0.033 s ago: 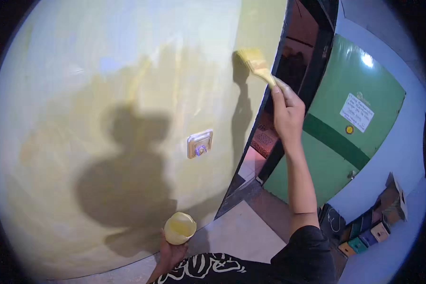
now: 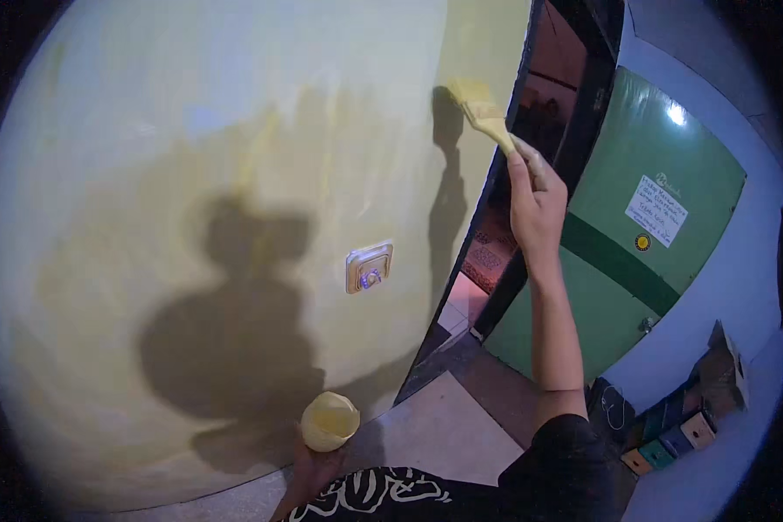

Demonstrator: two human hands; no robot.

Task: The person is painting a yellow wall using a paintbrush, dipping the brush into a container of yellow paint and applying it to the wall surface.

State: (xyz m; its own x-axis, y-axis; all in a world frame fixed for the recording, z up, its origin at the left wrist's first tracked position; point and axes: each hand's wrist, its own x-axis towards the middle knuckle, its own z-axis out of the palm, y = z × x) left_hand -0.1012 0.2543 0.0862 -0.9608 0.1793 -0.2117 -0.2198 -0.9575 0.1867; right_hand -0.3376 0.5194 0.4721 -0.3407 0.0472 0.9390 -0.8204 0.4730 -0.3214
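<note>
My right hand is closed around the handle of a paintbrush, raised high at the wall's right side. Its wide yellow bristles point up and left, at or very near the wall surface; contact is hard to tell. Pale yellow paint in uneven streaks covers the wall. Low in front of me, my left hand holds a pale yellow cup from beneath and the side. Yellow paint shows inside the cup. Part of the left hand's fingers is hidden behind it.
A wall socket sits between the two hands. The wall ends at a dark-framed doorway on the right. Beyond are a green door with a paper notice, and several coloured boxes on the floor.
My right hand and the paintbrush have shifted slightly right, toward the wall's edge, with the bristles a little higher. The left hand and cup have stayed nearly in place.
</note>
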